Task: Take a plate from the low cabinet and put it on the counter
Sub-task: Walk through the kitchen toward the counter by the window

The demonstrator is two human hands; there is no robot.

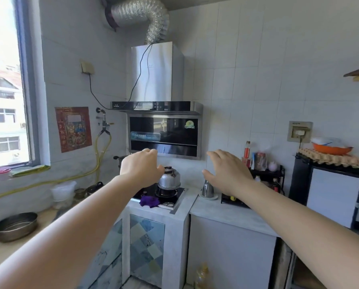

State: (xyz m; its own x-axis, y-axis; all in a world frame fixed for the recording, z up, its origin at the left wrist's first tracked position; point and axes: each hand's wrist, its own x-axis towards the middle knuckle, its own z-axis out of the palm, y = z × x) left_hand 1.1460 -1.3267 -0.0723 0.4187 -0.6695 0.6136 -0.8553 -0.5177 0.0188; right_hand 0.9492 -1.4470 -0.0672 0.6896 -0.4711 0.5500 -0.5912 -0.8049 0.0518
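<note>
Both my arms are stretched out in front of me at chest height. My left hand [140,165] hangs with its fingers loosely curled downward and holds nothing, just left of the kettle. My right hand [226,172] is spread flat, palm down, fingers apart, above the grey counter [216,211]. Below the counter is a low cabinet with a white front [230,255]. A second low cabinet with a tiled-pattern door [147,247] sits under the stove. No plate shows anywhere in view.
A metal kettle [169,178] stands on the gas stove [159,195], with a purple cloth [149,201] at the front. An electric kettle [207,189] and a spice rack [266,174] stand on the counter. A steel basin [16,226] rests on the left counter. A bottle [202,276] stands on the floor.
</note>
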